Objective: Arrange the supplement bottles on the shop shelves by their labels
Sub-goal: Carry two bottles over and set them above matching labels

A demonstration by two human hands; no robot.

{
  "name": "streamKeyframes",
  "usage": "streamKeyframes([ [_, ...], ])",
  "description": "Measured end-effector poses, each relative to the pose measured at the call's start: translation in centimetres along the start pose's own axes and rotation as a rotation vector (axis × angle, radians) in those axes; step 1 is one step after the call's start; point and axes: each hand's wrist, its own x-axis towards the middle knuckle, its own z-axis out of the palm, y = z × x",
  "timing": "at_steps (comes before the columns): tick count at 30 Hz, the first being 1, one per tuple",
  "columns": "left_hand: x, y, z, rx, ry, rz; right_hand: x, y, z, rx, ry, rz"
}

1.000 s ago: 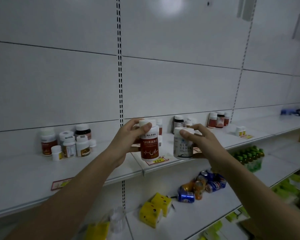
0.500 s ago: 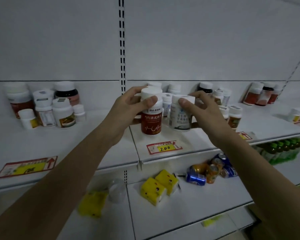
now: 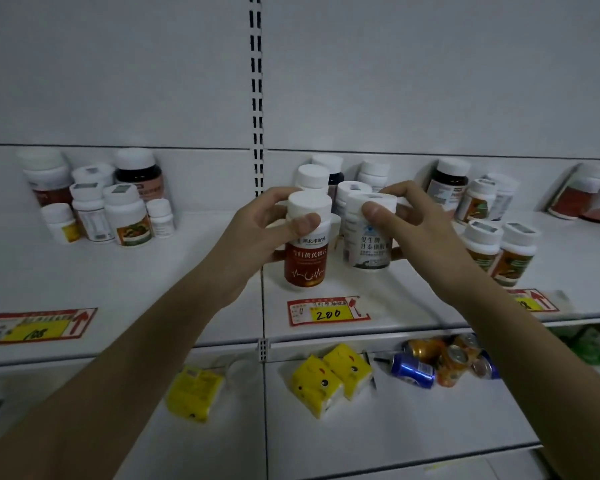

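Left hand [image 3: 257,233] grips red bottle [image 3: 305,247] by its cap; right hand [image 3: 413,230] grips white bottle [image 3: 368,237] alongside; labels face out, likely for sorting

White upper shelf [image 3: 187,271], bottle clusters [image 3: 97,206], price tags [image 3: 328,311]; lower shelf [image 3: 395,427], cans [image 3: 440,362], yellow packs [image 3: 329,375]

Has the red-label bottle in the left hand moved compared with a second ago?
Yes. The red-label bottle, gripped by the left hand, has gone from above the yellow price tag at the shelf edge to further back over the shelf, nearer the standing bottles.
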Motion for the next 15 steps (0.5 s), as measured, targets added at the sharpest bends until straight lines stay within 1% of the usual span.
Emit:
streamKeyframes([
  [9,-0.3,-0.7,0.2,0.0,0.014,-0.006,-0.1,0.4,-0.6,0.068,-0.044,0.01],
  [15,-0.8,-0.4,0.1,0.032,0.014,-0.021,-0.6,-0.6,-1.2,0.053,-0.053,0.013],
])
